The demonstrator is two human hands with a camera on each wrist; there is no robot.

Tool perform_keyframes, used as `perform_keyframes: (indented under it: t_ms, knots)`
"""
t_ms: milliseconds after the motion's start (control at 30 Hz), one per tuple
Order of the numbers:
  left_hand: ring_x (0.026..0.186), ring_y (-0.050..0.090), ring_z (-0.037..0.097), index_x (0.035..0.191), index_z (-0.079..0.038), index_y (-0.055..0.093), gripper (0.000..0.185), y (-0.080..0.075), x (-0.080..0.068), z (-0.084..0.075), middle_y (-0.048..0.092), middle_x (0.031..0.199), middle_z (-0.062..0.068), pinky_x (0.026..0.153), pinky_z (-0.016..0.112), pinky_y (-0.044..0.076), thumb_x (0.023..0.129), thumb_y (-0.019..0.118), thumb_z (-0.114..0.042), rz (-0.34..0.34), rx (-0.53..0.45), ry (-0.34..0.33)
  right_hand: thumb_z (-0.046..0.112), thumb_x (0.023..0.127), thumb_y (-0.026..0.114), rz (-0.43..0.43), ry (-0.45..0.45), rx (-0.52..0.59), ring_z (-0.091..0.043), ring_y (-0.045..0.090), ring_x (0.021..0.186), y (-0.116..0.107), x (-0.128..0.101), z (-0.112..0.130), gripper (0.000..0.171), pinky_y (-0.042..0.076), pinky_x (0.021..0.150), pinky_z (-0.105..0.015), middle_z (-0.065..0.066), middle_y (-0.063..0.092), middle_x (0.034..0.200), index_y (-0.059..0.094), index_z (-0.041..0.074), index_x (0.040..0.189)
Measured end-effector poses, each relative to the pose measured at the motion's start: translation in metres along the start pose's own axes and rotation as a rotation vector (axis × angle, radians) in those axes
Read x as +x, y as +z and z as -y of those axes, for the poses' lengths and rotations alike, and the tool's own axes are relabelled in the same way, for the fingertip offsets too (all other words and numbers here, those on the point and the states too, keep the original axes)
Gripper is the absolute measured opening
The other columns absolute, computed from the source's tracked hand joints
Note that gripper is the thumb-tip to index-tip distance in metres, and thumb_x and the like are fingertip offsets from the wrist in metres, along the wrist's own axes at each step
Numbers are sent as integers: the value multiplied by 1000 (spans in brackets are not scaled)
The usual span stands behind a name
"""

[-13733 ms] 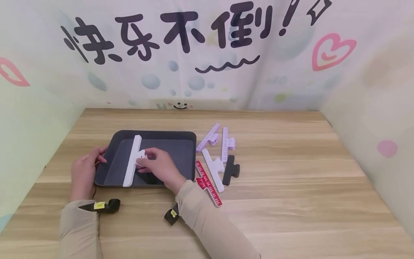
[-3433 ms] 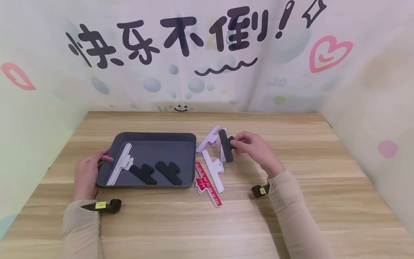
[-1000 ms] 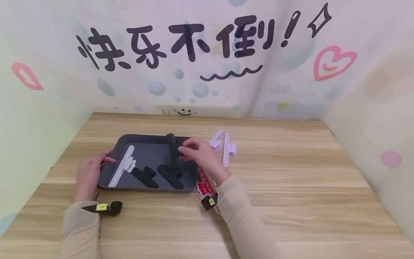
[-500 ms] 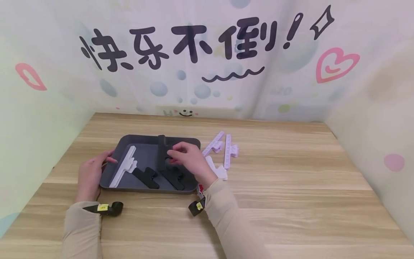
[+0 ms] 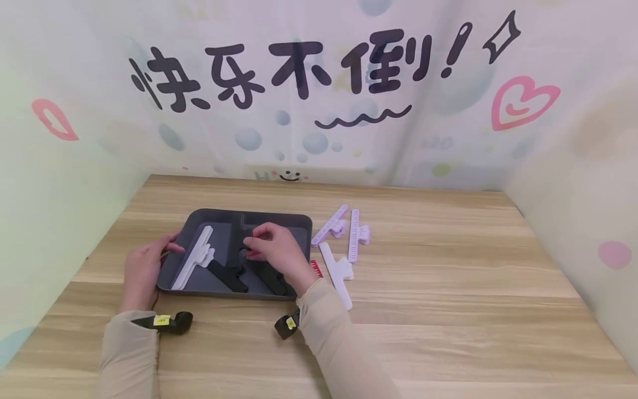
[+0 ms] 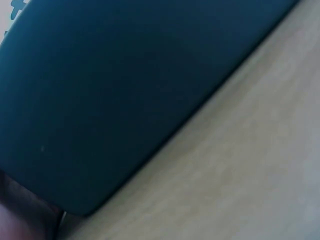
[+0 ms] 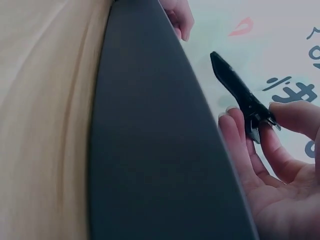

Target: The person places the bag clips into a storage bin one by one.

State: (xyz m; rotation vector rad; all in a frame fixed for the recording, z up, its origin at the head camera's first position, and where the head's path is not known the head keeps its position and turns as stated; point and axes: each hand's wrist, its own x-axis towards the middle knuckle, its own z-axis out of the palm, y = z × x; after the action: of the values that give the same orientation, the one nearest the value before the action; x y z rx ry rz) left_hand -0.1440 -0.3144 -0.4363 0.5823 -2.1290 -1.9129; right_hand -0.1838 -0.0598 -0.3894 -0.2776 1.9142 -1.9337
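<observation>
Over the tray [image 5: 299, 220] near the table's left edge, the right hand [image 5: 271, 249] is pinching a black clip [image 5: 238, 235], long axis running front-to-back, while the left hand [image 5: 144, 266] is gripping the tray's left rim.

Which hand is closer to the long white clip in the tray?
Left. The left hand grips the tray rim beside the white clip; the right hand holds a black clip farther right.

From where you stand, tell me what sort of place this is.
Probably a staged tabletop booth, not a real home or shop: a wooden table walled on three sides by a printed backdrop with cartoon lettering, holding a dark tray and loose plastic clips.
</observation>
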Motion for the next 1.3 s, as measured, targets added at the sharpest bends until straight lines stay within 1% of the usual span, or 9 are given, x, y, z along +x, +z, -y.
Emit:
perform_keyframes:
  t_ms: [100, 300, 500, 600, 833, 933, 1133, 1300]
  knots:
    - [109, 46, 8, 86, 9, 66, 54, -1, 1, 0, 61, 111, -9, 71, 13, 39, 84, 57, -45, -4, 1, 3, 13, 81, 66, -19, 1, -22, -19, 64, 72, 5, 2, -1, 19, 51, 66, -29, -7, 60, 82, 56, 5, 94]
    - [108, 47, 8, 83, 9, 66, 50, -2, 1, 2, 62, 110, -9, 72, 13, 40, 86, 56, -40, -1, -16, 13, 15, 80, 68, -34, 18, -6, -18, 64, 71, 11, 6, -8, 25, 51, 66, -28, -7, 61, 84, 54, 5, 98]
    - [106, 48, 7, 84, 7, 67, 50, -1, 2, 1, 62, 108, -11, 67, 15, 40, 85, 57, -42, -11, 4, 9, 16, 79, 68, -56, 56, 59, -22, 65, 70, 9, 12, -18, 25, 51, 65, -30, -9, 61, 84, 53, 5, 95]
    - [104, 48, 7, 82, 6, 68, 49, 1, 2, 0, 63, 108, -11, 65, 16, 40, 84, 57, -42, -14, 15, 13, 16, 79, 68, -70, 62, 46, -21, 65, 69, 9, 13, -20, 23, 52, 64, -30, -10, 62, 83, 53, 6, 93]
    - [104, 49, 7, 81, 6, 68, 46, 1, 2, -2, 63, 107, -10, 64, 15, 40, 85, 58, -38, -15, -16, 17, 15, 80, 68, -85, 32, -55, -17, 64, 66, 12, 15, -18, 20, 51, 63, -28, -6, 61, 80, 54, 7, 93]
    - [103, 49, 8, 82, 6, 67, 46, 1, 1, -3, 63, 107, -10, 62, 16, 41, 85, 58, -38, -14, -28, 13, 16, 81, 67, -95, 26, -125, -15, 64, 65, 14, 15, -17, 19, 51, 63, -26, -4, 60, 78, 54, 9, 92]
    - [104, 48, 7, 85, 7, 67, 50, 1, 0, -3, 62, 110, -10, 65, 16, 40, 85, 56, -42, -22, 24, 6, 23, 82, 65, -105, 12, -313, -12, 62, 57, 17, 15, -18, 17, 49, 57, -25, -1, 59, 73, 53, 13, 89]
    - [104, 48, 8, 86, 7, 66, 51, -1, -1, -1, 61, 111, -10, 67, 16, 39, 85, 56, -43, -39, 44, -3, 26, 82, 64, -98, 14, -384, -14, 60, 51, 18, 16, -21, 19, 49, 50, -27, 0, 59, 71, 54, 13, 91]
